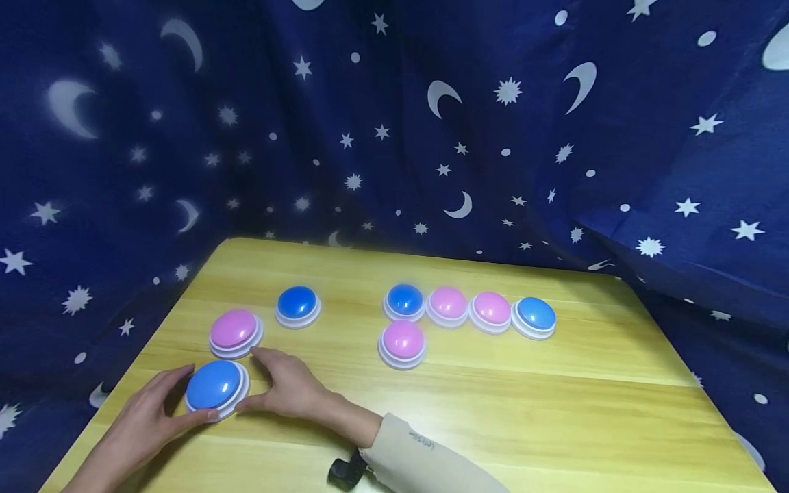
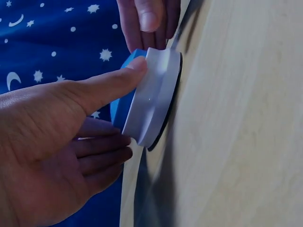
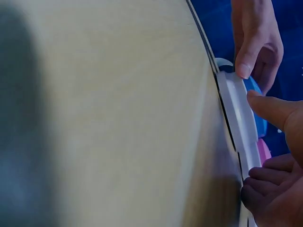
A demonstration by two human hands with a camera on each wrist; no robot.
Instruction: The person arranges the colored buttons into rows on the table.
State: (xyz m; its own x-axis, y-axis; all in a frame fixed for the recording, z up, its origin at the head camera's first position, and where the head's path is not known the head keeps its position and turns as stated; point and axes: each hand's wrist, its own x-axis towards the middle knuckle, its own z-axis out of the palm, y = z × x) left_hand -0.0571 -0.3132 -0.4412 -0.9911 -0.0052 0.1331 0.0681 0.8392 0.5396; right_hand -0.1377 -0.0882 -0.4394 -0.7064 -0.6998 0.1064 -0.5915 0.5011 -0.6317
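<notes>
The head view looks forward and down over the table (image 1: 555, 404); both wrist views, close in, share one blue button (image 2: 154, 97).

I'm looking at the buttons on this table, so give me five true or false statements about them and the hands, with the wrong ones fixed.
1. The left hand grips a blue button. True.
2. The right hand is over at the right end of the row of four buttons. False: it is at the left, beside the gripped blue button.
3. From left to right, that row runs blue, pink, pink, blue. True.
4. The single button just in front of the row's left end is blue. False: it is pink.
5. The pink button nearest the hands is upside down. False: its pink dome faces up.
</notes>
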